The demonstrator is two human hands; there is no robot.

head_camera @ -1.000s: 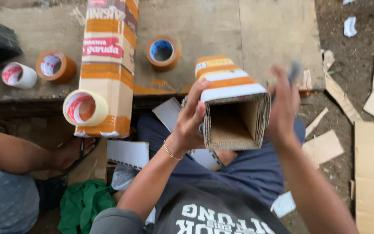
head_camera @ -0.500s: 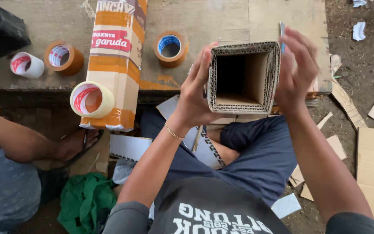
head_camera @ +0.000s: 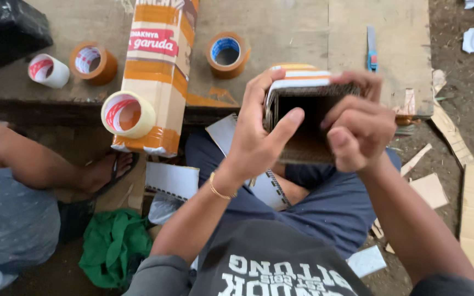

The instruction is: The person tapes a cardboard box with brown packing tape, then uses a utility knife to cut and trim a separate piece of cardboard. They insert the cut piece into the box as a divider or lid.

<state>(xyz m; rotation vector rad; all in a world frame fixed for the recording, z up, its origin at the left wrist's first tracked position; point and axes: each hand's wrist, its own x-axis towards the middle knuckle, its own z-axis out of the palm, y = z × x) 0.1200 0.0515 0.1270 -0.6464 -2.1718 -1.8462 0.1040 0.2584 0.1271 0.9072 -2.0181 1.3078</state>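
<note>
The open-ended corrugated cardboard box with orange and white stripes [head_camera: 308, 118] is held above the lap, its open mouth facing the camera and its long axis pointing away. The left hand [head_camera: 259, 137] grips its left wall; the right hand [head_camera: 360, 129] closes over its right edge. On the desk [head_camera: 281, 33] beyond lie a long orange-banded carton with a red label [head_camera: 157, 71], tape rolls [head_camera: 227, 53] and a blue utility knife [head_camera: 372, 49].

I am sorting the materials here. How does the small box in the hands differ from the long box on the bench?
The small box is held by both hands, open end toward the camera; the long box lies untouched on the bench, a tape roll against it. The small box is shorter. Both are orange-striped cardboard.
</note>
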